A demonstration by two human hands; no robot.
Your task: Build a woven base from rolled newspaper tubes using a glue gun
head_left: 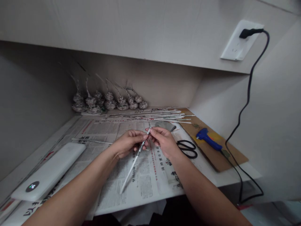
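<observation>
Between my two hands is a thin rolled newspaper stick (pixel 133 165), slanting from my fingertips down toward the table's front edge. My left hand (pixel 129 142) pinches it near its upper end with thumb and fingers. Right beside it, my right hand (pixel 162 138) pinches the tip of the same stick. Newspaper sheets (pixel 110 188) cover the table under both hands. A second paper stick (pixel 92 141) lies flat to the left, partly behind my left hand. Black-handled scissors (pixel 188 148) rest just right of my right wrist; their blades are hidden.
Several gourd-shaped woven paper pieces (pixel 110 102) stand along the back. Before them lies a pile of paper sticks (pixel 145 116). A white power bank (pixel 51 171) is at left. A blue glue gun (pixel 209 139) rests on cardboard (pixel 225 158), its black cord (pixel 249 84) running to a wall socket (pixel 235 47).
</observation>
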